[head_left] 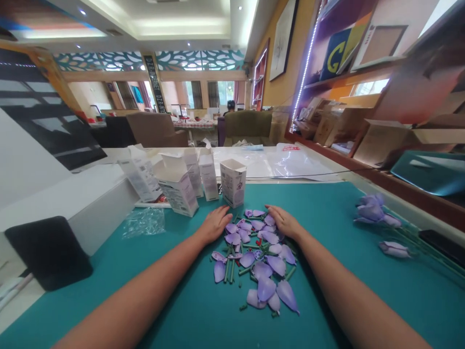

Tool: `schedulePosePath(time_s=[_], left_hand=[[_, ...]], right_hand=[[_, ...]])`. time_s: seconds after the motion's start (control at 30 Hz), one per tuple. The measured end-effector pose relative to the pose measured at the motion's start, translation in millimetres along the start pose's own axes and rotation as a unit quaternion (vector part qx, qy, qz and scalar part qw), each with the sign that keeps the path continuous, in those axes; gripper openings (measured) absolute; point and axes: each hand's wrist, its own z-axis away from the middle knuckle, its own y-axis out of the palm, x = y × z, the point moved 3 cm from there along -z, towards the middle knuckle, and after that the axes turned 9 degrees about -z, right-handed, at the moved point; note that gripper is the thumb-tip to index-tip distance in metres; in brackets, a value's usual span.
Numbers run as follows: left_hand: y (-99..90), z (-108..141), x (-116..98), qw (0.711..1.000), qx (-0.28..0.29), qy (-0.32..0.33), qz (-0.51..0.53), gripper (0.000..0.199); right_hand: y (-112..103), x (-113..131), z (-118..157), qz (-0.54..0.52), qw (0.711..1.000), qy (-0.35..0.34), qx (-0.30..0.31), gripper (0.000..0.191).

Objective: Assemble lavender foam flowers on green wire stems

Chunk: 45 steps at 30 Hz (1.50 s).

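Observation:
Loose purple petal pieces point(266, 289) lie in a pile on a teal mat point(196, 310), mixed with short green stem pieces point(232, 271) and a few small red bits point(259, 241). At the pile's upper left edge rests my left hand point(216, 224), fingers stretched forward and nothing held. Along the upper right edge, my right hand point(285, 222) is also open, its fingers extended beside the petals. The pile sits between both hands. Just beyond my left fingertips stands an open white box point(233, 183).
More open white boxes point(178, 186) stand behind at left, near a crumpled clear bag point(144, 223). A black panel point(49, 253) and large white box point(98, 208) are far left. Purple flowers point(370, 209) and a dark phone point(443, 245) lie right. Clear plastic sheeting point(269, 162) covers the back.

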Motion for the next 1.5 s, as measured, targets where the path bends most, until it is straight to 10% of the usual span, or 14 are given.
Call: schedulePosePath(time_s=[0.47,0.73,0.93,1.5], left_hand=[[9.4,1,-28,0.994,0.063,0.088,0.035,0.05],[-15.6,43,-25,0.995,-0.054,0.038,0.078,0.051],[-42.3,78,-45,0.977,-0.135,0.012,0.163,0.039],[-38.4,112,-81,0.954,-0.096,0.057,0.276,0.03]], right_hand=[[17,37,-3,-0.007,0.99,-0.069,0.119,0.037],[-62,85,69,0.043,0.992,-0.053,0.107,0.021],[-56,96,119,0.196,0.957,-0.041,0.208,0.015],[-52,123,111,0.336,0.898,0.036,0.283,0.022]])
